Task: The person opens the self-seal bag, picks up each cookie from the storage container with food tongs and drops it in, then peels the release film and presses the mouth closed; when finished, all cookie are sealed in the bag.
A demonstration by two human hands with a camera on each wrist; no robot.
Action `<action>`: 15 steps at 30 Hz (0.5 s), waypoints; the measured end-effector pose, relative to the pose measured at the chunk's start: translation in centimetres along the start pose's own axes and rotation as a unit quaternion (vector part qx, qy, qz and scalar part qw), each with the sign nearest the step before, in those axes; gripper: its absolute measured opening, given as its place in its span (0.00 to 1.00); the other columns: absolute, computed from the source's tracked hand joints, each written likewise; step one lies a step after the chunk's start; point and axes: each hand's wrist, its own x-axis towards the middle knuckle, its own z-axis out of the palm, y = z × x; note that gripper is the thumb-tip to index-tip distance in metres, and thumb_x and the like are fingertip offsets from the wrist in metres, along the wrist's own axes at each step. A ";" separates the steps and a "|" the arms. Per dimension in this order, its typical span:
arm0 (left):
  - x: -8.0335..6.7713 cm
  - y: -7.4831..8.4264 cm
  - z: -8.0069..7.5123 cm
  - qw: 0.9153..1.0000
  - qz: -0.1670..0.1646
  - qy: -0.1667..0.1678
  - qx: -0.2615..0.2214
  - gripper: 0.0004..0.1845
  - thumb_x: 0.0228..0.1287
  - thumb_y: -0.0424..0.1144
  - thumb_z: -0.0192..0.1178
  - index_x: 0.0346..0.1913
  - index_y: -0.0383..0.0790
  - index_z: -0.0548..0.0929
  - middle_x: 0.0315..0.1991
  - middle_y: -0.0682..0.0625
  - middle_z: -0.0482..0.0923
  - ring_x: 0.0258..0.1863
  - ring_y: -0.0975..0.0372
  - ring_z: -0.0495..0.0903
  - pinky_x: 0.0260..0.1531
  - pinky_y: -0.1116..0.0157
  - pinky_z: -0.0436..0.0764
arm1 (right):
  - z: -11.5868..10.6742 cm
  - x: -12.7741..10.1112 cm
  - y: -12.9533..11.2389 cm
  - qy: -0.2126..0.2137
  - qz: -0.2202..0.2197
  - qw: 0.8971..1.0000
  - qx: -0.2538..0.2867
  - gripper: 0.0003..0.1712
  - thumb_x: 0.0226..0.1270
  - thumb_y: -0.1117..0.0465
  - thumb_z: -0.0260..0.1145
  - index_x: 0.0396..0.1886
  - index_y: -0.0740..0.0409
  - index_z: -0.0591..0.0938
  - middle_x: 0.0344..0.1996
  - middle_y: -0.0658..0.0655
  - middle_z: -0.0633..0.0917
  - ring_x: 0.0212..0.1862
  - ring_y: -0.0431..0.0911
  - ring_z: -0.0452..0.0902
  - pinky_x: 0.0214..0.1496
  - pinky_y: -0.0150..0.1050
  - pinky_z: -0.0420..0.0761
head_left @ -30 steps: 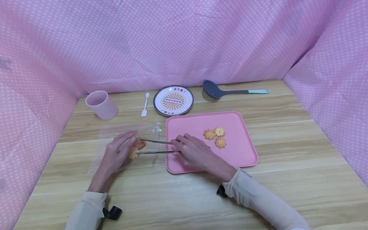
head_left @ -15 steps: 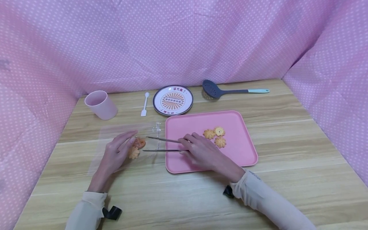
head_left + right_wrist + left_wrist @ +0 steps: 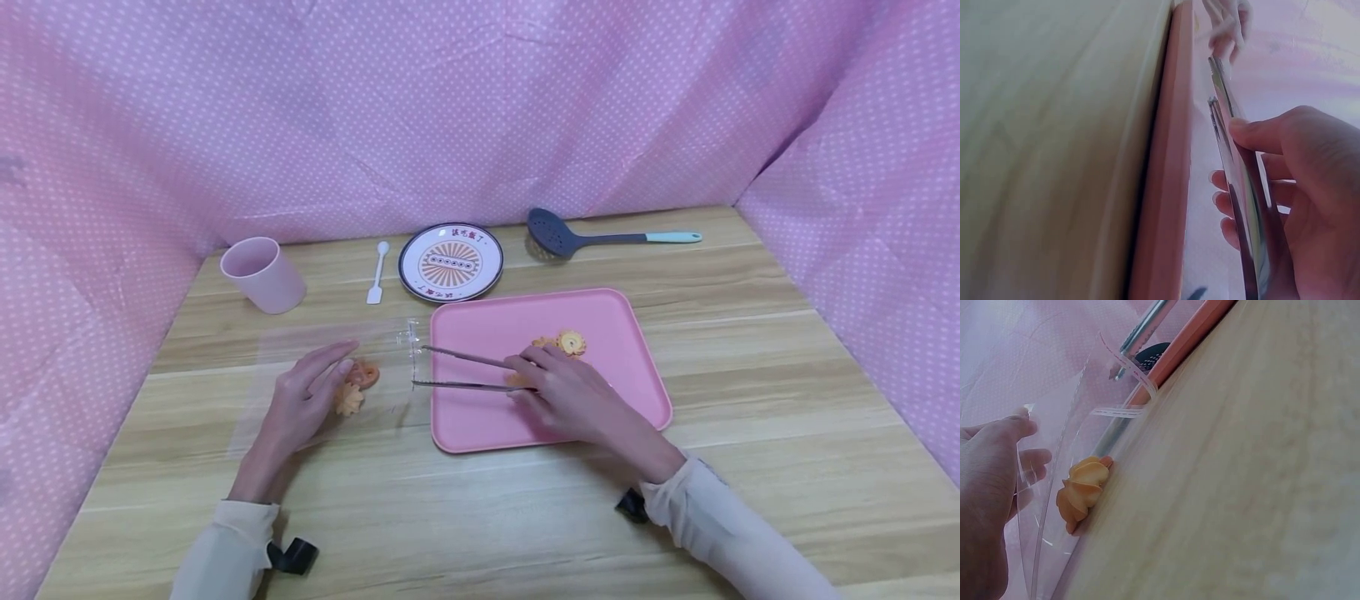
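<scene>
Over the tray (image 3: 487,325), right fingers (image 3: 534,368) grip tongs (image 3: 468,385).

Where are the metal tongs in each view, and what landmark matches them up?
Head: metal tongs just below centre.
Left wrist: metal tongs at the top edge, left of centre, partly showing.
Right wrist: metal tongs right of centre, reaching the bottom edge.
Shared landmark: pink tray.
</scene>
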 end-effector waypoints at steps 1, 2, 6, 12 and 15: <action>0.0 0.0 0.0 1.000 -0.001 0.000 -0.001 0.21 0.68 0.19 0.61 0.61 0.34 0.85 0.59 0.41 0.84 0.63 0.67 0.75 0.65 0.76 0.69 | -0.2 -0.3 0.2 0.003 0.000 1.000 -0.002 0.22 0.70 0.61 0.72 0.62 0.59 0.83 0.53 0.59 0.84 0.56 0.54 0.79 0.56 0.52 0.84; 0.0 0.0 0.0 1.000 -0.001 0.000 -0.003 0.21 0.68 0.19 0.61 0.61 0.34 0.85 0.59 0.41 0.84 0.63 0.67 0.76 0.65 0.76 0.69 | -0.3 -0.6 0.5 0.006 0.001 1.000 -0.005 0.22 0.70 0.61 0.72 0.61 0.59 0.83 0.54 0.60 0.84 0.56 0.55 0.79 0.56 0.53 0.84; 0.0 0.1 0.0 1.000 -0.002 -0.001 -0.006 0.21 0.68 0.18 0.61 0.61 0.34 0.85 0.59 0.41 0.84 0.63 0.66 0.76 0.64 0.76 0.70 | -1.0 -2.0 1.4 0.011 0.019 1.000 -0.003 0.23 0.69 0.62 0.73 0.62 0.62 0.83 0.53 0.61 0.84 0.54 0.56 0.79 0.54 0.53 0.84; 0.0 0.0 0.0 1.000 0.003 0.003 -0.002 0.21 0.67 0.18 0.62 0.61 0.34 0.85 0.59 0.41 0.84 0.63 0.64 0.77 0.65 0.76 0.69 | -1.9 -3.8 2.6 0.013 0.034 0.999 -0.013 0.22 0.67 0.62 0.74 0.59 0.62 0.85 0.49 0.59 0.84 0.46 0.52 0.77 0.45 0.48 0.84; 0.0 -0.1 0.0 1.000 0.014 0.004 0.001 0.22 0.66 0.17 0.62 0.60 0.33 0.85 0.58 0.41 0.84 0.63 0.60 0.78 0.65 0.75 0.70 | -2.2 -4.7 3.1 0.012 0.035 0.999 -0.017 0.23 0.66 0.63 0.75 0.60 0.61 0.85 0.49 0.58 0.84 0.45 0.51 0.78 0.43 0.46 0.83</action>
